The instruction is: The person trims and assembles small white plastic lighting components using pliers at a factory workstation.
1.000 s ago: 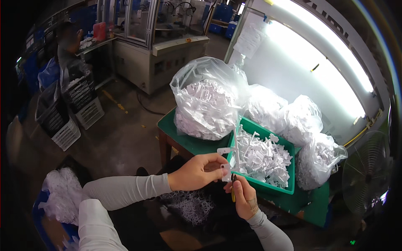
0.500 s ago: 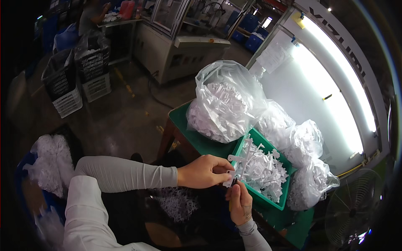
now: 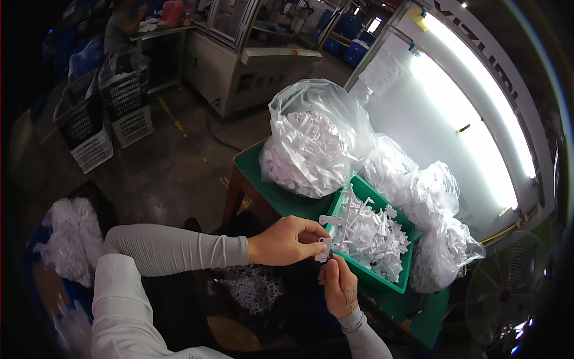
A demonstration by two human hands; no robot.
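My left hand [image 3: 284, 240] pinches a white moulded plastic part [image 3: 323, 250] between thumb and fingers. A thin white runner with side arms rises beside the fingers; whether it joins the held part is hard to tell. Just below, my right hand [image 3: 342, 288] is closed around a small hand tool, mostly hidden by the fingers. Its dark tip [image 3: 330, 256] meets the lower edge of the part. Both hands are over the near left side of a green tray [image 3: 410, 263], heaped with similar loose white plastic parts [image 3: 378, 246].
Behind the tray, a large clear bag [image 3: 314, 146] of white pieces stands on the green tabletop [image 3: 248, 160]. Smaller filled bags [image 3: 433, 197] line its right side. White scraps [image 3: 254, 290] lie below my left forearm. A fan [image 3: 505, 293] stands at right; stacked crates [image 3: 89, 128] at far left.
The whole view has shifted slightly. My hands keep nearly the same grip, with the tool still at the part; the yellow seen on the tool earlier is now mostly hidden.
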